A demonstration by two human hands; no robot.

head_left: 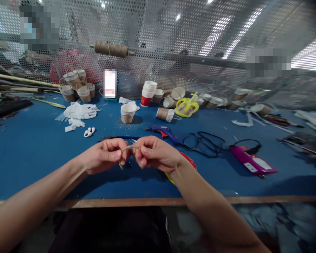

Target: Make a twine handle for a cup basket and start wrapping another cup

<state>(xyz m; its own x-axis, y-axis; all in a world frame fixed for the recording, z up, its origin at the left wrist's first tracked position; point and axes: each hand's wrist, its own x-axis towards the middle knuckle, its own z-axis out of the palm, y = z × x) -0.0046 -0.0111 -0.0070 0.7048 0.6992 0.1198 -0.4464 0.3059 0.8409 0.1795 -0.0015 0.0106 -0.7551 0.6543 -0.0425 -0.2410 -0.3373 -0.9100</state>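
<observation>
A short piece of brown twine (131, 147) stretches between my two hands above the near part of the blue table. My left hand (106, 154) pinches one end, and a bit of it hangs below the fingers. The other end is pinched by my right hand (156, 153). Just beyond the hands lies a blue glue gun (162, 131). A twine-wrapped cup with white trim (127, 114) stands upright past them. Under my right wrist, red-and-yellow scissor-like handles (188, 160) show in part.
Several wrapped cups (77, 86) stand at the back left beside a white lace heap (80, 111). Stacked paper cups (148, 93) and a yellow woven basket (186, 106) are at the back. A purple device (252, 160) lies right. A twine spool (110, 49) hangs on the mesh.
</observation>
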